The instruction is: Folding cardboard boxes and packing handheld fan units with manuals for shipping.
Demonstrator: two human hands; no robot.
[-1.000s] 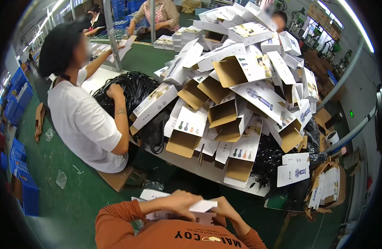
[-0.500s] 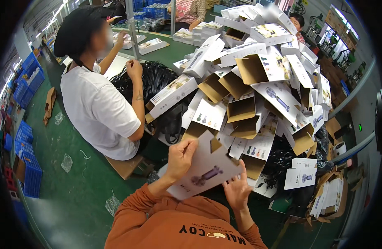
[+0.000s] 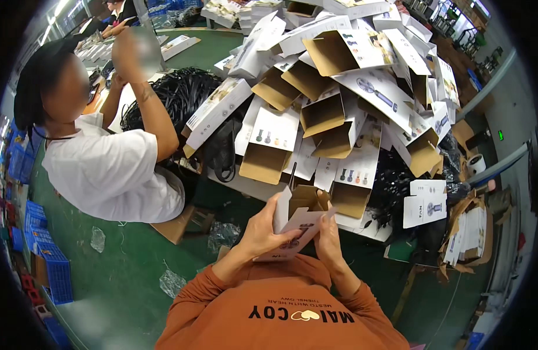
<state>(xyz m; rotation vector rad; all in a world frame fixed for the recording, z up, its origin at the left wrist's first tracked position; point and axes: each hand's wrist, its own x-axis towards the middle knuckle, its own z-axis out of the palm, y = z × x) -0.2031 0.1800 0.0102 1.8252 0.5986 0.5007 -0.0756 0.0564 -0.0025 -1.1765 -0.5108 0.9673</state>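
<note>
Close to my chest I hold a white cardboard box (image 3: 300, 221) with a purple handheld fan printed on its side. Its upper end gapes, showing brown inner walls and raised flaps. My left hand (image 3: 260, 231) is closed on the box's left side, thumb across the printed face. On the opposite side, my right hand (image 3: 328, 238) grips the edge near the open end. Just beyond my hands lies a heap of similar white boxes (image 3: 272, 137), many with brown open ends facing me.
To the left sits a co-worker in a white shirt (image 3: 114, 169), hands raised. A bundle of black straps (image 3: 184, 96) lies on the table beside them. At right, a flat box blank (image 3: 425, 204) rests near a torn carton (image 3: 482, 233) of blanks. Blue crates (image 3: 50, 256) stand on the green floor.
The box in my hands went from a flattened shape to an opened-out tube, and my hands shifted around it. The co-worker's hands rose. My view has shifted.
</note>
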